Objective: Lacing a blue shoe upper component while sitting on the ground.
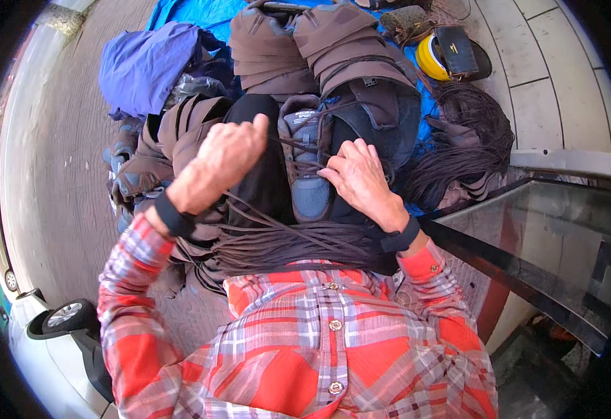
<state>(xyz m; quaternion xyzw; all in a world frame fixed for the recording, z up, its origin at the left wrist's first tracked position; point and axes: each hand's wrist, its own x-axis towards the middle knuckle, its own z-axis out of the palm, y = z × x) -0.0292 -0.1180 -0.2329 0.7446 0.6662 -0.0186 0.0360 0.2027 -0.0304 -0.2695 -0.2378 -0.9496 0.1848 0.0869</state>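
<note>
Blue-and-brown mesh shoe upper point(310, 187) lying between hands, long axis running near to far, toe end pointing near. Right hand point(359, 176) sitting nearer, fingertips apparently pinching thin dark-brown cord lace point(294, 144) at upper's right edge. Left hand point(227, 157) clenching, apparently gripping same lace, hovering left, apart from upper. Dark-brown lace bundle point(288, 248) lying on upper's near side.

lace point(300, 144) with its end hidden, perhaps by the left fingers point(248, 142), white car point(50, 370) cropped lower left
</note>
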